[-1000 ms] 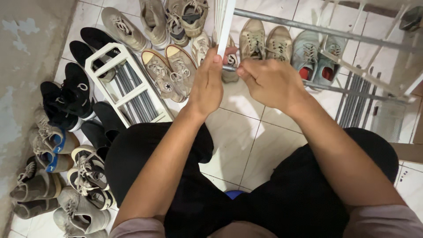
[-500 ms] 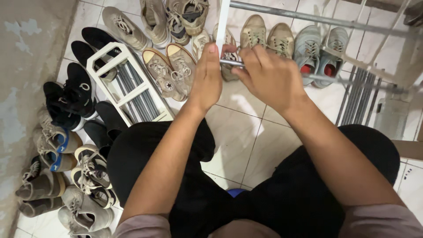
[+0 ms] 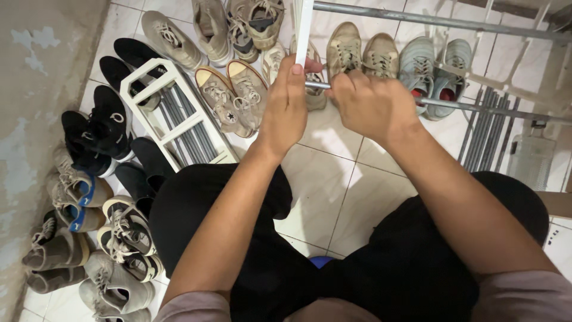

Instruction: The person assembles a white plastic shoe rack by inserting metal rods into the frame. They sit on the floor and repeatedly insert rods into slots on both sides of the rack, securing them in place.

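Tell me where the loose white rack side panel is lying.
In the head view, the white rack panel lies flat on the tiled floor, left of the left hand, between black shoes and tan sneakers.

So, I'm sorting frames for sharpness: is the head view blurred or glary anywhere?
Head view: mostly sharp; left hand, right hand and the shoes are crisp; the rack frame at far right looks smeared; soft glare on the floor tiles; no hard shadows.

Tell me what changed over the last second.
The right hand shifted along the grey metal rod toward the white plastic side frame and has closed over the rod's end. The left hand still grips the frame. The shoes and the spare white frame on the floor lie unchanged.
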